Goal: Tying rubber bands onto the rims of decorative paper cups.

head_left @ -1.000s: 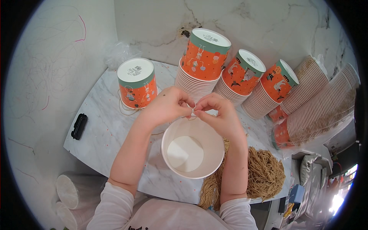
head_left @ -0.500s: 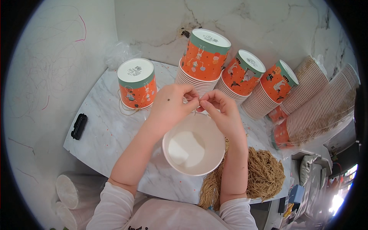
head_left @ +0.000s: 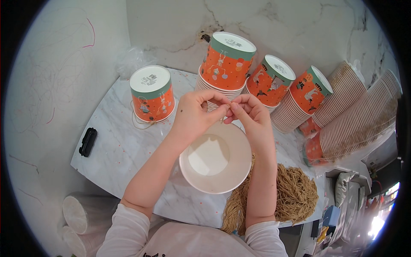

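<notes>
Paper cup (head_left: pixel 215 157), white, open upward, likely light and easily crushed, best taken by rim; left hand (head_left: pixel 195 113) and right hand (head_left: pixel 250 113) pinched together on string (head_left: pixel 221 119) above.

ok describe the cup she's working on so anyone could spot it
On the white marble table, just below both hands, sits an open paper cup. Unlike the orange upside-down cup stacks behind it, it stands mouth up, showing a plain white inside.

From my feed, whatever my left hand (head_left: pixel 195 115) and right hand (head_left: pixel 250 115) pinch is too small to tell; my right forearm hides part of the twine bundle (head_left: pixel 295 197).
</notes>
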Motion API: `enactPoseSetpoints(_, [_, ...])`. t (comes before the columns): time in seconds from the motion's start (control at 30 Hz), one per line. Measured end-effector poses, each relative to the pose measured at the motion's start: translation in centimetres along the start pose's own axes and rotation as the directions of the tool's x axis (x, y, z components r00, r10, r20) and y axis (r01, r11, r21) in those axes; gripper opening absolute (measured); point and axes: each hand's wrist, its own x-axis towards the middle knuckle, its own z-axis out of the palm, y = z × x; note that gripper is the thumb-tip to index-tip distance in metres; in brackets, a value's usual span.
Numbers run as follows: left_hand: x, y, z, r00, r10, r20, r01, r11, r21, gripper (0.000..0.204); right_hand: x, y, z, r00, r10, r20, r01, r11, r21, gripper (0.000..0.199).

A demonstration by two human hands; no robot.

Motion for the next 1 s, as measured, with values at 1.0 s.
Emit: enactPoseSetpoints(1.0, [0.2, 0.0, -0.4, 0.999, -0.024, 0.037, 0.026, 0.997, -0.070, 0.015, -0.5, -0.6, -0.2, 0.997, -0.069, -0.043, 0.068, 0.998, -0.004, 0.013])
